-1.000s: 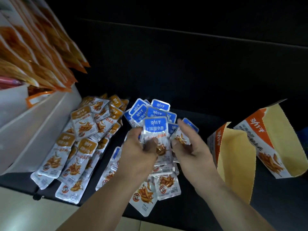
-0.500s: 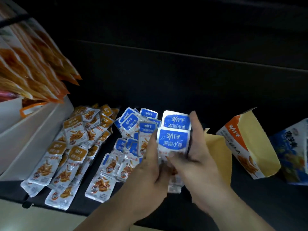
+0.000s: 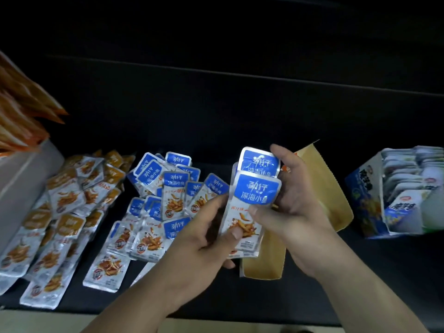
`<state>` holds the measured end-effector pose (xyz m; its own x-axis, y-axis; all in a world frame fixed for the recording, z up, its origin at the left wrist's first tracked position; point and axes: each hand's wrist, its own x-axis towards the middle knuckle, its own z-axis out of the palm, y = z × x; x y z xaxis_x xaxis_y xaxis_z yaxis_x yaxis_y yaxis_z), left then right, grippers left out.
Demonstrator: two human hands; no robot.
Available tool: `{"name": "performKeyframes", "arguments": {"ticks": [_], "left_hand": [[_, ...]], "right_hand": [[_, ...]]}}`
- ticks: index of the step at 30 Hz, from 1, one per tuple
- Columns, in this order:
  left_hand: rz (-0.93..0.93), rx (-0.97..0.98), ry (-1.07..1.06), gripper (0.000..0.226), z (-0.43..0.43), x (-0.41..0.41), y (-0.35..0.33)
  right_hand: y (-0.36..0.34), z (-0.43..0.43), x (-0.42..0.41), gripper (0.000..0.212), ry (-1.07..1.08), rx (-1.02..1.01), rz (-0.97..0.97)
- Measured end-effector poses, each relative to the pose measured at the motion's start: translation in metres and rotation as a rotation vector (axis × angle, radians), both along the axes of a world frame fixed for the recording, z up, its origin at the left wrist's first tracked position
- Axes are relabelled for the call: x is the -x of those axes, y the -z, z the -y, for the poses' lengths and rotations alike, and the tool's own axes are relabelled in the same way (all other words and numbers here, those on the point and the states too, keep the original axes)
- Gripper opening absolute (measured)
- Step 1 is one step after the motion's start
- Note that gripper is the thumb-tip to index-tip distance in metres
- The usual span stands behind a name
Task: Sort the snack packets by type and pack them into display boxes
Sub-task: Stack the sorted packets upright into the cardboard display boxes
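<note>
Both hands hold a small stack of blue-topped snack packets (image 3: 254,195) upright above the dark surface. My left hand (image 3: 206,239) grips the stack's lower left edge, thumb on the front packet. My right hand (image 3: 292,200) holds the stack from the right, fingers behind it and thumb across the front. A loose pile of blue-topped packets (image 3: 165,200) lies left of the hands. Further left lies a pile of orange-topped packets (image 3: 64,212). An open display box with tan inside (image 3: 331,200) lies behind my right hand, mostly hidden.
A blue display box (image 3: 367,200) packed with upright packets stands at the far right. A white box (image 3: 21,183) holding large orange bags (image 3: 21,116) stands at the far left. The dark surface's front edge (image 3: 264,319) runs under my forearms.
The view has swung right and the hands lifted a gathered blue-topped stack off the pile toward the tan box. The blue display box has come into view at the right.
</note>
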<state>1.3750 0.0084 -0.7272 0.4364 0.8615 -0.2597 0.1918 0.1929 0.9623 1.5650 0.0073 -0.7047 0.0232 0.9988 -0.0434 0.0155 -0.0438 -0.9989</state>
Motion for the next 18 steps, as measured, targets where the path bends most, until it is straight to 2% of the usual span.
{"name": "performKeyframes", "arguments": {"ticks": [4, 7, 12, 15, 18], "left_hand": [[-0.04, -0.006, -0.057, 0.049, 0.002, -0.004, 0.001], [-0.051, -0.045, -0.088, 0.05, 0.002, -0.006, 0.001], [-0.107, -0.054, -0.008, 0.053, 0.002, -0.011, -0.003], [-0.102, -0.035, -0.014, 0.057, -0.001, -0.023, -0.007], [-0.07, -0.031, -0.044, 0.084, -0.007, -0.033, -0.016]], "right_hand": [[-0.002, 0.008, 0.0, 0.073, -0.024, 0.019, -0.015], [0.002, 0.014, 0.009, 0.068, -0.037, 0.059, -0.044], [-0.001, 0.012, 0.004, 0.109, -0.021, 0.129, -0.048], [-0.006, 0.008, -0.001, 0.099, 0.045, 0.119, -0.017], [-0.009, -0.001, -0.008, 0.085, 0.105, 0.16, -0.033]]}}
